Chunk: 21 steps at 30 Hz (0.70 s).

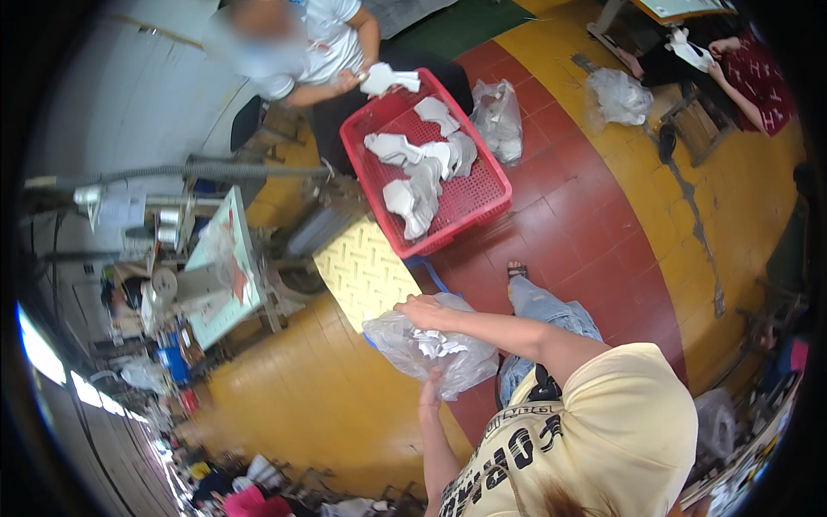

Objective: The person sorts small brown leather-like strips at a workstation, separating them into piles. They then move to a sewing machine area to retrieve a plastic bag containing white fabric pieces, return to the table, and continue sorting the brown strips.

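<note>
A clear plastic bag (469,351) hangs in front of me, its mouth spread between my two hands. Several small white cut pieces (438,345) show inside it. My right hand (420,312) is closed on the bag's far rim, with the fingers bent over the plastic. Lower down, my left hand (430,389) grips the bag's near side; the plastic partly covers its fingers. Beyond the bag, a red plastic basket (469,215) holds several stacks of white shaped pieces (422,191).
A co-worker (332,43) sits behind the basket, holding a white piece (389,79). A yellow patterned board (366,271) lies beside the bag. Another plastic bag (498,121) stands right of the basket. At left is a sewing table (228,276); a second person (758,82) sits far right.
</note>
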Tool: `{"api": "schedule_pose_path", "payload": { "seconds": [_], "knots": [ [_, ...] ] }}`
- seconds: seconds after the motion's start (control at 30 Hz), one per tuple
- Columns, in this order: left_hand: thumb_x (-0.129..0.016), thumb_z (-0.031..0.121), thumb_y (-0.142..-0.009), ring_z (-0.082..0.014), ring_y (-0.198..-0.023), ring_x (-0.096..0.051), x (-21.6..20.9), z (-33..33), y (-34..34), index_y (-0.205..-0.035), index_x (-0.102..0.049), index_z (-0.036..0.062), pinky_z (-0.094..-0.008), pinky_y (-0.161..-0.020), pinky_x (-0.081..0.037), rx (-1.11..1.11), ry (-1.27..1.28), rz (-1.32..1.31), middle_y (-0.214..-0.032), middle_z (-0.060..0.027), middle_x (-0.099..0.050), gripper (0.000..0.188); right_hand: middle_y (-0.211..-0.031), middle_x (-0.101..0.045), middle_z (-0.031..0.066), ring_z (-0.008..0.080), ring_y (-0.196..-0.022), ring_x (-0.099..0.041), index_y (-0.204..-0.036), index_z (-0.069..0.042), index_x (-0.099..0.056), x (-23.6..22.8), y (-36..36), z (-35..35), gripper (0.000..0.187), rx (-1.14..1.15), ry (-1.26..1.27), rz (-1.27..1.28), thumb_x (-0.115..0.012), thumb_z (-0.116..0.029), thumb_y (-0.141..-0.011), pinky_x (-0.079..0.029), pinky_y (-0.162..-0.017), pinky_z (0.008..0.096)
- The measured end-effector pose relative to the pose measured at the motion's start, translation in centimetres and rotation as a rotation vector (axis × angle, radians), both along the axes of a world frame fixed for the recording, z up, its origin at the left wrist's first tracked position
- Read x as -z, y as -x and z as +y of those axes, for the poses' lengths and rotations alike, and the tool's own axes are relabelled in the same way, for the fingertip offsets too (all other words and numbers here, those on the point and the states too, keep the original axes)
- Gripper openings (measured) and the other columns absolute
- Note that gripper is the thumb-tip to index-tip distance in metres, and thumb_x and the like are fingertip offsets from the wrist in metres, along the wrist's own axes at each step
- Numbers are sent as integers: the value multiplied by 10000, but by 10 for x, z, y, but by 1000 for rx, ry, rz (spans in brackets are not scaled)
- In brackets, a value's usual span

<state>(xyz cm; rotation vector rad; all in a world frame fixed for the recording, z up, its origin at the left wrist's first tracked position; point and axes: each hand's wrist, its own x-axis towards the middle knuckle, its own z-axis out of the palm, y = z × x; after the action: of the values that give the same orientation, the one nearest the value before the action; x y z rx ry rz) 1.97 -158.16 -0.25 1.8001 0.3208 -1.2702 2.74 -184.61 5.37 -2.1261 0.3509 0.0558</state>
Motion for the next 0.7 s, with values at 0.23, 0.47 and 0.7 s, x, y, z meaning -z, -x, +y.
{"api": "schedule_pose_path", "payload": {
  "seconds": [0.23,0.47,0.7],
  "knots": [
    [-630,189,-913,-250,-1116,-573,-9,95,166,-1339,-464,-26,-414,-944,-485,-546,245,-72,-1251,-126,-566,506,-1087,-642,239,405,-1042,-622,-1217,-97,-613,-5,87,98,360,-306,-37,121,-539,-96,-864,-504,-886,488],
    [-651,152,-891,-258,-1088,-591,-30,162,297,-1285,-495,-78,-413,-942,-486,-845,243,-23,-1222,-140,-584,482,-992,-687,205,377,-962,-665,-1108,-80,-656,-10,148,165,365,-510,-62,141,-682,-157,-752,-538,-816,487],
    [-677,143,-862,-249,-1070,-594,-28,148,317,-1290,-494,-75,-400,-927,-488,-997,201,-47,-1204,-135,-588,514,-1048,-676,197,372,-1004,-652,-1149,-96,-634,-31,142,162,347,-652,-25,201,-616,-114,-803,-531,-839,485]
  ]
}}
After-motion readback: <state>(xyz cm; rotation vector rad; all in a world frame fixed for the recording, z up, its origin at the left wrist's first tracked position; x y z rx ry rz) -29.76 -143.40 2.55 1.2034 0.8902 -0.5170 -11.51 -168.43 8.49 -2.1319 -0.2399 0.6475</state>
